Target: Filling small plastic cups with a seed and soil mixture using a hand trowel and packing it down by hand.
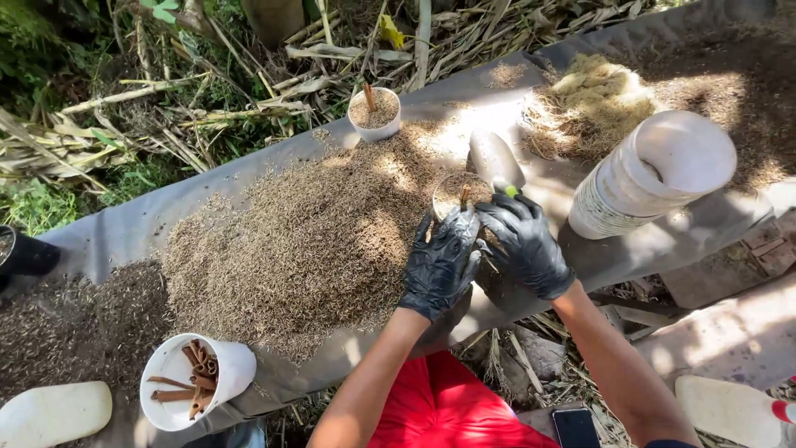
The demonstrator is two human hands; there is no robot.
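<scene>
place: outdoor garden potting spot | shown by: husk heap (307, 241) spread on grey tabletop (124, 228), dry stalks (249, 91), stacked white pots (655, 174)

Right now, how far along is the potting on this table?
Done: one filled cup with a stick in it stands at the far edge. In hand: the left hand and right hand hold a second filled cup. Left: a stack of empty cups and a cup of cut sticks.

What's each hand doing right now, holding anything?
Left hand: fingers closed around the small filled cup.
Right hand: closed on the trowel handle, also against the cup.
</scene>
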